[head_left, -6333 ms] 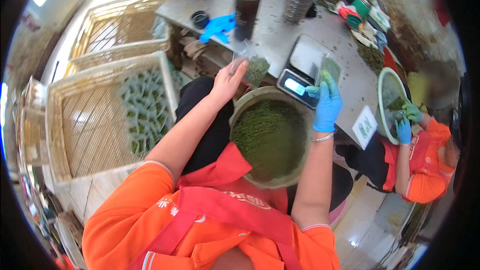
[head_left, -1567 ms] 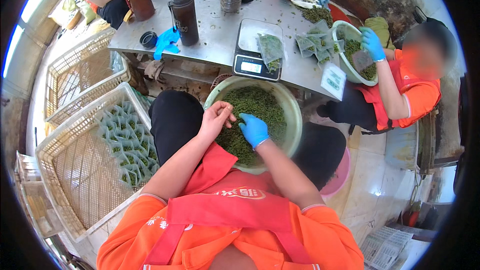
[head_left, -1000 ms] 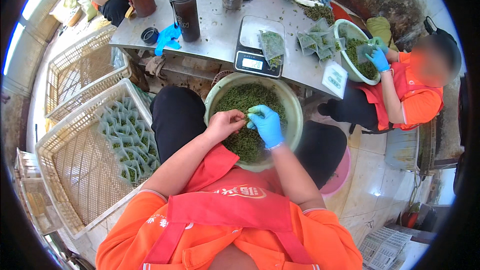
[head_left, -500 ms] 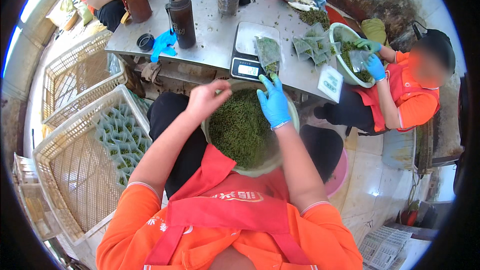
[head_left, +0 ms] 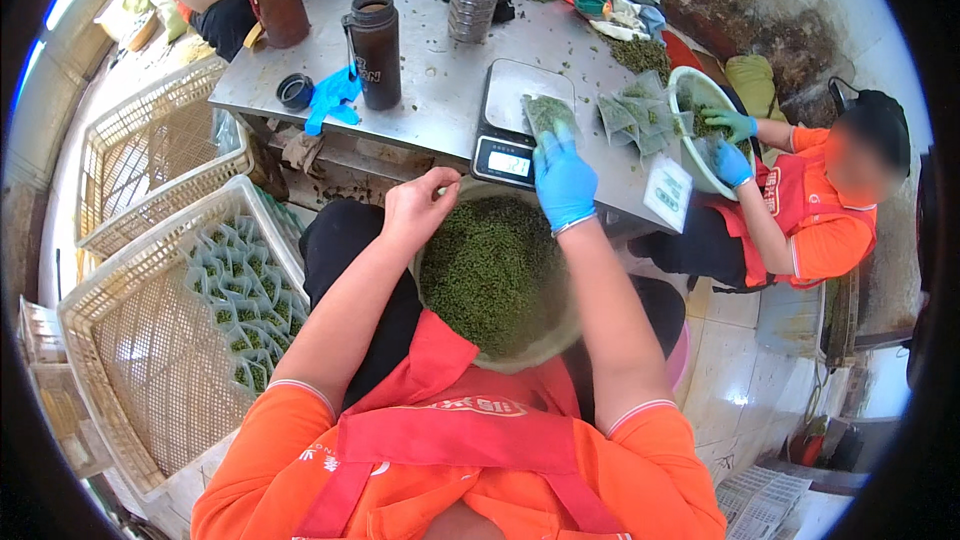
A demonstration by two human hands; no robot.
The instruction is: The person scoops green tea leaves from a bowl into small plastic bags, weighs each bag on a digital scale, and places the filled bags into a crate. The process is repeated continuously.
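Observation:
My right hand (head_left: 563, 180), in a blue glove, reaches to the digital scale (head_left: 506, 160). Its fingers are closed over the lower end of a small see-through bag (head_left: 546, 112) of green bits lying on the weighing plate. Bare and ungloved, my left hand (head_left: 420, 206) hovers over the left rim of a pale tub, thumb and fingers pinched; whatever is between them is too small or hidden to tell. Between my knees the tub (head_left: 572, 325) holds a heap of small green buds or peppercorn-like grains (head_left: 490, 275).
Filled bags (head_left: 637, 117) lie right of the scale. A co-worker's gloved hands (head_left: 732, 145) work over another tub (head_left: 690, 155). A dark flask (head_left: 376, 55), a brown jar (head_left: 280, 5) and a blue glove (head_left: 333, 100) stand or lie on the metal table (head_left: 430, 125). Crates (head_left: 130, 340) sit at left.
My right hand has moved up and right onto the bag, closing its fingers over it. My left hand has lowered slightly, still pinched. The view has shifted a little.

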